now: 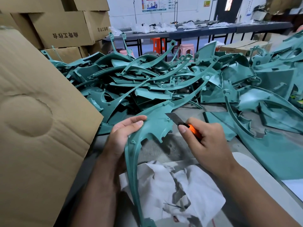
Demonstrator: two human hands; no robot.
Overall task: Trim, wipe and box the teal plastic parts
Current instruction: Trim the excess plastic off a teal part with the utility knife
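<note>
My left hand (124,135) grips the wide upper end of a long curved teal plastic part (154,125), whose thin tail runs down towards the bottom edge of the view. My right hand (206,145) holds an orange utility knife (188,125). Its dark blade points up-left and lies against the part's right edge. A white wiping cloth (172,190), crumpled and stained, lies on the table under the part's tail. A big heap of teal parts (147,82) covers the table beyond my hands.
A large open cardboard box flap (41,112) rises at the left. Stacked cartons (62,28) stand behind it. More teal panels (270,112) spread over the right side. A long bench (196,31) and plastic stools stand at the back.
</note>
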